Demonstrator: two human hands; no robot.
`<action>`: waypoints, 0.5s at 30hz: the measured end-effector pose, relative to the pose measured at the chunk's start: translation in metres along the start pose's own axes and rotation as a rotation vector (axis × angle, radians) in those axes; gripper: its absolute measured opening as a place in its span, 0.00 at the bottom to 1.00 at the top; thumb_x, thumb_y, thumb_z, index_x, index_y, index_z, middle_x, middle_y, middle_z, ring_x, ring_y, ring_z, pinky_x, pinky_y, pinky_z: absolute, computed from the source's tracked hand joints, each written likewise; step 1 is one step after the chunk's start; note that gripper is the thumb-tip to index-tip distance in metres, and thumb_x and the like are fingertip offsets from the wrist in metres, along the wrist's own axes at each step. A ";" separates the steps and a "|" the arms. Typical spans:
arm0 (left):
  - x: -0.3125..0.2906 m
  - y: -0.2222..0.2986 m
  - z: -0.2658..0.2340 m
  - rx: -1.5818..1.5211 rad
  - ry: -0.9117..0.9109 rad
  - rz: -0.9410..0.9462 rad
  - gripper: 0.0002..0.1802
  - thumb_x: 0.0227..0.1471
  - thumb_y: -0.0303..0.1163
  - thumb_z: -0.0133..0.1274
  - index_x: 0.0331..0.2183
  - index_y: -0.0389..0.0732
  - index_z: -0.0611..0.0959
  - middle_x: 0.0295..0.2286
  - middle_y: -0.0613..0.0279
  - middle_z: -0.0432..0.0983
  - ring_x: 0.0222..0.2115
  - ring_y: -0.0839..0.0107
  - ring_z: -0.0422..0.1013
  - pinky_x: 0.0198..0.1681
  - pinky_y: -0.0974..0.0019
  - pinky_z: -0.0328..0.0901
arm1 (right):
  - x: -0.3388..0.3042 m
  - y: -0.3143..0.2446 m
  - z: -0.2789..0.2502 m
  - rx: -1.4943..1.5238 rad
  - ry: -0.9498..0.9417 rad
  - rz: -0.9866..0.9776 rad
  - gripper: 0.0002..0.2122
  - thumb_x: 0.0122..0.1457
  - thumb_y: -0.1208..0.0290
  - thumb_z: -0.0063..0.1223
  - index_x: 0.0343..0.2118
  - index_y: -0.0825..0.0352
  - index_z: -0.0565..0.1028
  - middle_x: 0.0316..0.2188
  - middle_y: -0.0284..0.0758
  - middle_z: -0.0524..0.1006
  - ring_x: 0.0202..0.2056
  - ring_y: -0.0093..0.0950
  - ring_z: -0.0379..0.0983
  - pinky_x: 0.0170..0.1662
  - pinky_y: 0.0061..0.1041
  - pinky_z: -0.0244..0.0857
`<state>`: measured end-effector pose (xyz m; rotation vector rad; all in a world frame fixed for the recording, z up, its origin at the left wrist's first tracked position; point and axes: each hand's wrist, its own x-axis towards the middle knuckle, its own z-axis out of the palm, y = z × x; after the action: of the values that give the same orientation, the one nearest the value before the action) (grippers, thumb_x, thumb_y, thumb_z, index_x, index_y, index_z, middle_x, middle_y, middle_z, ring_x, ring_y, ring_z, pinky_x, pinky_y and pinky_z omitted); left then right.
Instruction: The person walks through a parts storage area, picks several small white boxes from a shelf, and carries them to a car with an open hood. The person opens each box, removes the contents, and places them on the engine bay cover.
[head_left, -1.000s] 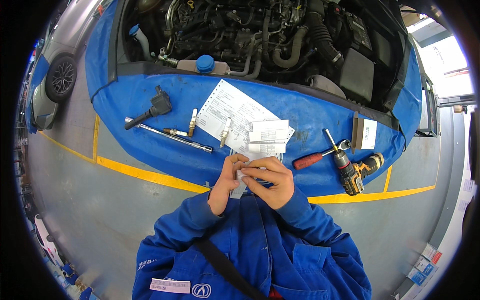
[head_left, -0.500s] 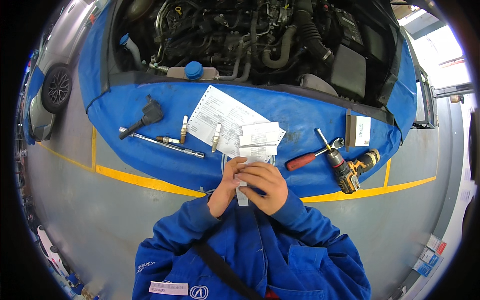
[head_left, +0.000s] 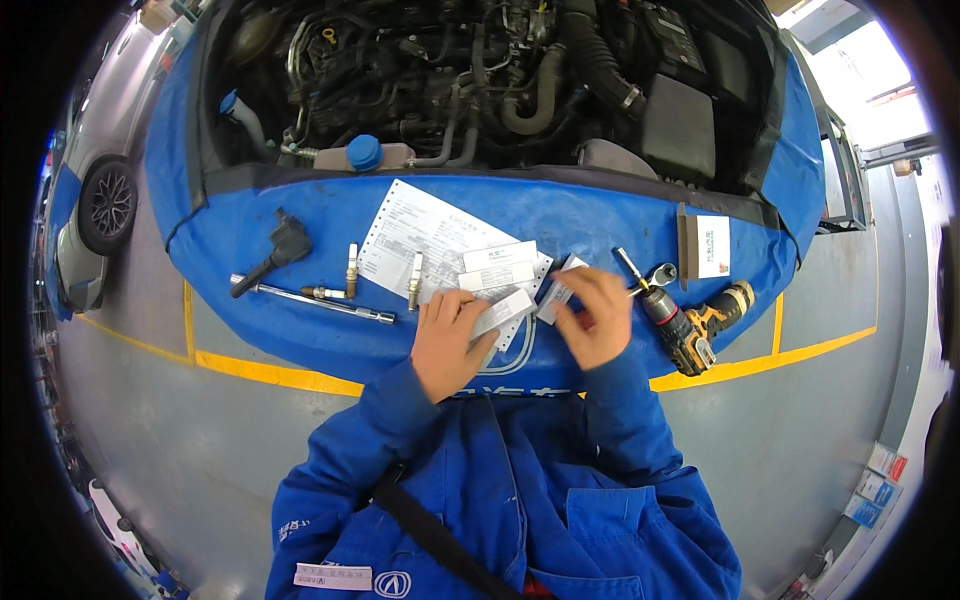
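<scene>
My left hand [head_left: 447, 345] is closed on one end of a small white box [head_left: 506, 312], which lies tilted above the printed sheet [head_left: 405, 235]. My right hand [head_left: 598, 318] pinches a second narrow white box [head_left: 556, 294] beside the sheet's right corner. Two more small white boxes [head_left: 498, 257] lie side by side on the paper. Left of them a spark plug [head_left: 415, 280] rests at the sheet's edge. Another spark plug [head_left: 351, 270] and a darker one [head_left: 322, 292] lie further left. The red ratchet handle is mostly hidden under my right hand.
A black ignition coil [head_left: 280, 245] and a long extension bar [head_left: 330, 305] lie at the left on the blue fender cover [head_left: 240, 330]. At the right are a ratchet head [head_left: 663, 274], a cordless drill [head_left: 690, 335] and an open carton [head_left: 713, 247]. The engine bay [head_left: 420, 90] lies beyond.
My hands, together near my body around a small white box, have moved forward and apart. Each now grips a white box over the cover. The whole view has shifted slightly.
</scene>
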<state>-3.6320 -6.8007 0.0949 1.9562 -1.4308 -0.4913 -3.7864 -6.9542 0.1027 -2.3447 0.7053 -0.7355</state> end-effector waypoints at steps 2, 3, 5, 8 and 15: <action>-0.007 0.002 -0.014 -0.492 -0.158 -0.219 0.20 0.50 0.32 0.54 0.45 0.32 0.74 0.36 0.52 0.73 0.36 0.61 0.70 0.42 0.64 0.63 | -0.006 -0.015 -0.003 0.415 -0.203 0.161 0.18 0.46 0.77 0.60 0.44 0.65 0.75 0.38 0.37 0.74 0.38 0.28 0.69 0.36 0.24 0.62; -0.009 0.003 -0.020 -0.637 -0.240 -0.299 0.21 0.51 0.32 0.54 0.46 0.32 0.73 0.36 0.53 0.73 0.36 0.63 0.70 0.42 0.65 0.63 | -0.008 -0.022 -0.005 0.595 -0.300 0.219 0.19 0.46 0.79 0.60 0.44 0.66 0.75 0.36 0.36 0.75 0.36 0.23 0.69 0.32 0.20 0.63; -0.014 0.006 -0.032 -0.918 -0.387 -0.423 0.22 0.52 0.33 0.53 0.47 0.32 0.72 0.38 0.54 0.73 0.36 0.67 0.70 0.42 0.68 0.64 | -0.009 -0.032 -0.009 0.689 -0.366 0.264 0.19 0.47 0.79 0.59 0.45 0.67 0.74 0.33 0.36 0.75 0.33 0.21 0.69 0.30 0.18 0.62; -0.018 0.012 -0.044 -0.869 -0.395 -0.374 0.24 0.51 0.32 0.55 0.49 0.33 0.72 0.39 0.55 0.74 0.38 0.70 0.70 0.44 0.67 0.64 | -0.008 -0.044 -0.012 0.677 -0.455 0.285 0.19 0.47 0.80 0.58 0.45 0.66 0.73 0.29 0.35 0.76 0.28 0.21 0.69 0.28 0.18 0.61; -0.024 0.024 -0.051 -0.307 -0.048 -0.036 0.20 0.42 0.29 0.62 0.41 0.39 0.79 0.32 0.55 0.71 0.32 0.61 0.70 0.33 0.66 0.66 | -0.010 -0.050 -0.016 1.166 -0.586 0.590 0.19 0.56 0.76 0.51 0.52 0.74 0.67 0.35 0.40 0.77 0.31 0.28 0.77 0.26 0.17 0.67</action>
<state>-3.6243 -6.7686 0.1462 1.7361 -1.2654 -0.7332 -3.7878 -6.9189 0.1429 -1.0837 0.4497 -0.0749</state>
